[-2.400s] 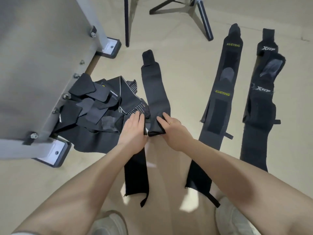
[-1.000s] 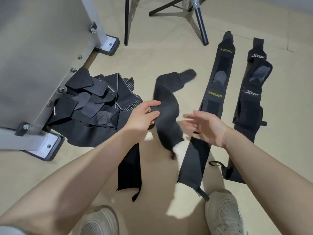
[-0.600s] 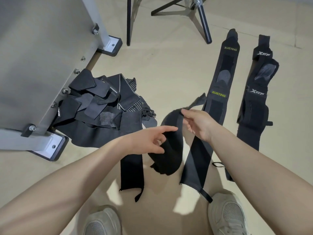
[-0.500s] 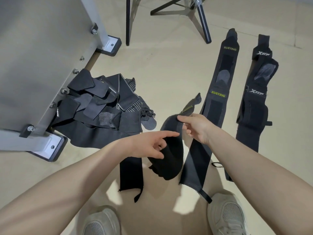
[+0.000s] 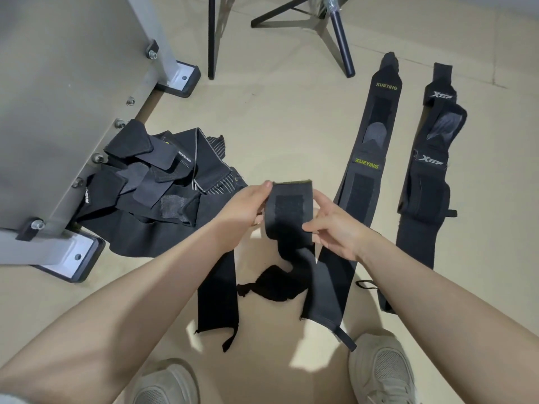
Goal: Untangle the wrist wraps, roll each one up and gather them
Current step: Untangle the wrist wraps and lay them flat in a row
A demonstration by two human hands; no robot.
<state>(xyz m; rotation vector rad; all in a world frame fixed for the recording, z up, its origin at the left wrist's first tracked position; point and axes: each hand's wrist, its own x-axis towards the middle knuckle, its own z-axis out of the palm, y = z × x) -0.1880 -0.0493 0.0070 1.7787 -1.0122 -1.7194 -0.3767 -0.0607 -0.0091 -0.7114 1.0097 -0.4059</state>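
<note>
I hold one black wrist wrap [image 5: 290, 217] up off the floor between both hands. My left hand [image 5: 243, 209] pinches its left edge and my right hand [image 5: 332, 225] grips its right edge, the velcro patch facing me. Its tail hangs down and bunches on the floor. A tangled pile of black wraps [image 5: 157, 188] lies to the left. A long "XUEYING" wrap [image 5: 370, 147] and an "XTEP" wrap [image 5: 431, 170] lie stretched out flat on the right. Another black strip [image 5: 217, 295] lies below my left forearm.
A grey metal frame [image 5: 58, 97] with bolted feet stands at the left, over the pile's edge. A black tripod's legs [image 5: 338, 33] stand at the top. My two light shoes [image 5: 382, 371] are at the bottom, on the beige floor.
The wrap was pulled out of the pile and swung to the right. Both hands now hold its end up, velcro side toward me, where before the left hand was loose beside it.
</note>
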